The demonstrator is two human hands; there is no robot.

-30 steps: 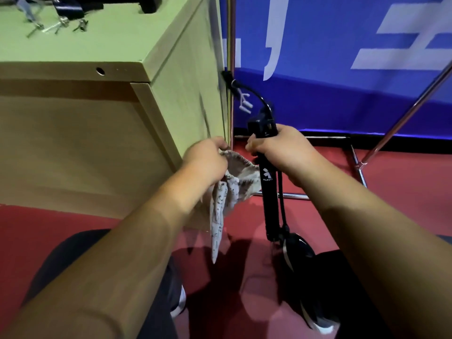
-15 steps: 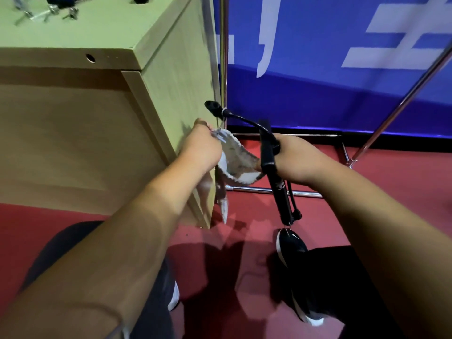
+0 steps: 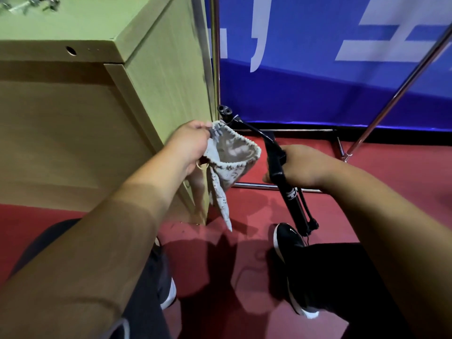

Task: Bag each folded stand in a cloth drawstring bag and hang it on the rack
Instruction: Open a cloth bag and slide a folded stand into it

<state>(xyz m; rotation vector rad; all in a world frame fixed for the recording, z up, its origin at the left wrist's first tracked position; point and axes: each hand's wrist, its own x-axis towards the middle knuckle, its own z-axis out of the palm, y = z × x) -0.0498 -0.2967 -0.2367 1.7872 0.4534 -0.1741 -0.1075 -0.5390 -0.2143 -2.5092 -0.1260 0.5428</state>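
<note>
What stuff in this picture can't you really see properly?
- Metal bits on the cabinet top, head view: cut off by the top edge and blurred.
- White logo on the folded stand: too small to read.
- Stand's middle: hidden by the right hand.
- Inside of the cloth bag: its depth is shadowed; left hand covers one edge.
- Rack: its top runs out of frame.

The right hand (image 3: 302, 167) hides the folded stand's (image 3: 291, 194) middle. Beside the wooden cabinet (image 3: 156, 77), the metal rack (image 3: 403, 84) runs off the top edge; small hardware (image 3: 27, 4) atop the cabinet is blurred.
</note>
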